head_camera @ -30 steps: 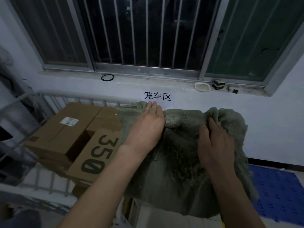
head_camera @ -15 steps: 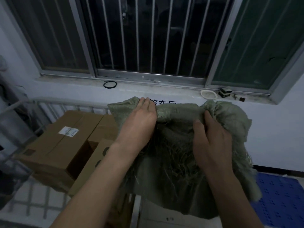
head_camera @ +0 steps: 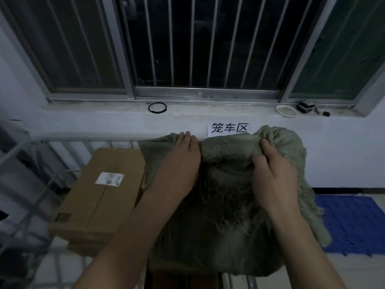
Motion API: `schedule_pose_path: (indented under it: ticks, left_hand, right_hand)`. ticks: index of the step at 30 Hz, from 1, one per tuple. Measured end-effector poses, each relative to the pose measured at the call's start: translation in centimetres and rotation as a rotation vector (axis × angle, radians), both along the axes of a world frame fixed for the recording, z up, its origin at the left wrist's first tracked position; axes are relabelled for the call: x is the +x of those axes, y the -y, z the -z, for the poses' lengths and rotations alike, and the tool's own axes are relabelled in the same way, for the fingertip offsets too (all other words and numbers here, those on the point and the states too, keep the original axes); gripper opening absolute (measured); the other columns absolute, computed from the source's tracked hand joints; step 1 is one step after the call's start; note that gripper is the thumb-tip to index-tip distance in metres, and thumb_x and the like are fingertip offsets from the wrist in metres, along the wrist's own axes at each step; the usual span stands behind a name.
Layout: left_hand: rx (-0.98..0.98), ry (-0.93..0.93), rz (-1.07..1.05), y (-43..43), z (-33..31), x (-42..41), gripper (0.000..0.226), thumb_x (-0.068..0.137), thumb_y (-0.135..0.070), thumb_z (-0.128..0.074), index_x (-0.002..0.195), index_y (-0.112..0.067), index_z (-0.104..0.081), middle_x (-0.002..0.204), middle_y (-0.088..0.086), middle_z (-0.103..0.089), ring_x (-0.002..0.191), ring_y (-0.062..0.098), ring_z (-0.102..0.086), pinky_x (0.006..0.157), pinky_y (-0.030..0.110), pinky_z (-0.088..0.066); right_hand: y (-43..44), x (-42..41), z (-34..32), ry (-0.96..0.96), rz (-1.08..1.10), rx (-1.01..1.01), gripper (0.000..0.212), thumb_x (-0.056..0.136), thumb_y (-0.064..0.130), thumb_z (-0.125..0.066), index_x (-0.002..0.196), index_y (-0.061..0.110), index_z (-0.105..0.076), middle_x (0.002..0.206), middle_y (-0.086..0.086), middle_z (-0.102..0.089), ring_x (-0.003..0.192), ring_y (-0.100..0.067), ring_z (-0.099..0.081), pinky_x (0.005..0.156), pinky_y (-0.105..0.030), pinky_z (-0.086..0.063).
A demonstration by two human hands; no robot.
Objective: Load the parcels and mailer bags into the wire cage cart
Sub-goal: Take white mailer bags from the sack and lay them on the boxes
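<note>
Clutched at top hem: woven sack.
Curled over hem with left grip, pinched at bunched corner with right grip; hung just right of cardboard box lying in wire cage cart. Best lowered level, clear of box edge.

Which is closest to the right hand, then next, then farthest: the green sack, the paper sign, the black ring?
1. Green sack: gripped by the right hand.
2. Paper sign: on the wall, just behind.
3. Black ring: far left on the windowsill.
</note>
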State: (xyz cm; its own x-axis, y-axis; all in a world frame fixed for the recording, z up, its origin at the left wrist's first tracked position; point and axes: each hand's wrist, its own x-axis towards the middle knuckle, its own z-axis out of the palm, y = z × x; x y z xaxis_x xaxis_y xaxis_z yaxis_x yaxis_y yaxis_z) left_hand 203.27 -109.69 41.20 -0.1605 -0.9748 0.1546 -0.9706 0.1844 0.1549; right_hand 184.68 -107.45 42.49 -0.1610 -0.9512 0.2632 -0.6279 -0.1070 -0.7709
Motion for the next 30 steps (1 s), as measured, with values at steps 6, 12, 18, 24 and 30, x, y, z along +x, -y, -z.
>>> schedule_pose_path:
  ticks: [6, 12, 18, 24, 30]
  left_hand:
    - [0.111, -0.031, 0.005, 0.4, 1.7, 4.9, 0.078, 0.099, 0.000, -0.046, 0.155, 0.001, 0.009, 0.165, 0.018, 0.010, 0.153, 0.028, 0.009, 0.122, 0.032, -0.006]
    - [0.193, -0.018, -0.013, 2.5, 4.1, 8.0, 0.077, 0.099, 0.000, -0.048, 0.156, 0.001, 0.004, 0.165, 0.018, 0.007, 0.153, 0.029, 0.008, 0.121, 0.032, -0.011]
    - [0.229, -0.058, -0.027, 7.8, 5.0, 9.4, 0.078, 0.096, 0.003, -0.050, 0.157, -0.002, -0.004, 0.166, 0.015, 0.001, 0.154, 0.024, 0.003, 0.121, 0.031, -0.010]
    - [0.160, -0.073, -0.050, 12.7, 5.7, 11.0, 0.071, 0.097, 0.001, -0.046, 0.157, 0.000, -0.008, 0.165, 0.017, -0.010, 0.153, 0.026, -0.005, 0.121, 0.027, -0.007]
    - [0.128, -0.103, -0.055, 18.9, 7.4, 13.7, 0.065, 0.096, -0.001, -0.051, 0.153, 0.003, -0.020, 0.160, 0.019, -0.023, 0.150, 0.028, -0.020, 0.120, 0.031, -0.018]
  right_hand:
    - [1.3, 5.1, 2.8, 0.085, 0.018, 0.054, 0.072, 0.091, 0.051, -0.027, 0.150, 0.012, -0.044, 0.152, -0.002, -0.045, 0.140, -0.015, -0.039, 0.108, -0.017, -0.021]
    - [3.6, 7.9, 5.4, 0.107, -0.004, 0.078, 0.079, 0.090, 0.062, -0.025, 0.149, 0.013, -0.044, 0.137, -0.013, -0.061, 0.128, -0.025, -0.054, 0.111, -0.041, -0.040]
    - [8.7, 8.9, 6.3, 0.117, -0.020, 0.079, 0.081, 0.088, 0.063, -0.027, 0.151, 0.014, -0.040, 0.124, -0.013, -0.067, 0.112, -0.026, -0.062, 0.081, -0.021, -0.040]
    - [14.5, 10.4, 6.5, 0.098, -0.069, 0.093, 0.074, 0.089, 0.051, -0.035, 0.152, 0.012, -0.039, 0.151, -0.008, -0.047, 0.139, -0.022, -0.044, 0.113, -0.030, -0.034]
    - [20.3, 12.8, 8.6, 0.104, -0.066, 0.147, 0.076, 0.090, 0.059, -0.036, 0.155, 0.020, -0.034, 0.139, -0.012, -0.059, 0.125, -0.024, -0.056, 0.107, -0.036, -0.043]
